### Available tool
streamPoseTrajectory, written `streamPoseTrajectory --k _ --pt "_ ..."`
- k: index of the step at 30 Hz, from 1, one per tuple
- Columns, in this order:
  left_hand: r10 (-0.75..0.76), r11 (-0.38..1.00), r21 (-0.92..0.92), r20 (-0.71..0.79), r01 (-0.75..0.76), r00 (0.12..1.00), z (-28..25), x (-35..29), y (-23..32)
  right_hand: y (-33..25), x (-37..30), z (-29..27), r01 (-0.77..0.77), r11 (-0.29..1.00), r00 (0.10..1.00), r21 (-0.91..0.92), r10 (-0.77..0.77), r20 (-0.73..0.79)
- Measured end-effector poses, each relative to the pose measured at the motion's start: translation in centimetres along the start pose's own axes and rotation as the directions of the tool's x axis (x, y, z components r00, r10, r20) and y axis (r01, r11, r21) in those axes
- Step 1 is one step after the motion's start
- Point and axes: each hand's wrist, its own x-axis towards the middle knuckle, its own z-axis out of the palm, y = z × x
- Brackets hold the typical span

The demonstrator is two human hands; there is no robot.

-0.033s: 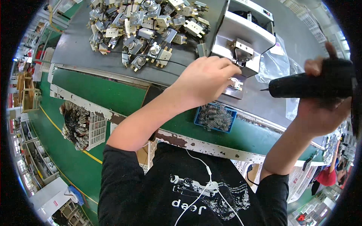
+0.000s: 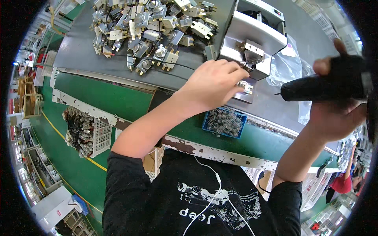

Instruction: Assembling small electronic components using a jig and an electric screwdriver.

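Observation:
My left hand (image 2: 212, 84) reaches over the table's near edge, its fingers curled and thumb against a small metal component with a round silver centre (image 2: 245, 87). That component sits on a metal plate at the foot of a grey-white bench machine (image 2: 256, 29). The curled fingers partly hide it. My right hand (image 2: 332, 114) is wrapped around a black power screwdriver (image 2: 319, 87), held roughly level with its thin bit pointing left, apart from the component. Another similar metal part (image 2: 254, 52) rests in the machine's front.
A pile of similar grey-and-cream components (image 2: 151, 35) covers the table's left. A blue tray (image 2: 204, 126) of small metal coil-like pieces stands below my left hand. Clear plastic bags (image 2: 289, 65) lie right of the machine. A white crate (image 2: 103, 137) of parts sits lower left.
My left hand's fingers have shifted slightly left, uncovering more of the component. The screwdriver has moved very slightly in my right hand's grip.

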Motion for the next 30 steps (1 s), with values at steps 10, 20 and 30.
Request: streamPoseTrajectory --k 10,20,30 --pt "0.077 0.997 -0.039 0.133 -0.072 0.988 1.7 -0.1 -1.5 -0.2 0.4 -1.2 -0.2 0.977 0.963 0.077 0.182 0.201" --pt "0.046 0.998 -0.054 0.218 -0.035 0.975 1.2 -0.1 -1.6 -0.3 0.0 1.4 -0.081 0.946 0.989 -0.314 0.115 0.092" --pt "0.046 0.999 -0.027 0.149 -0.042 0.988 2.0 -0.4 -1.6 4.3 -1.9 4.6 -0.084 0.936 0.983 -0.343 0.021 -0.184"
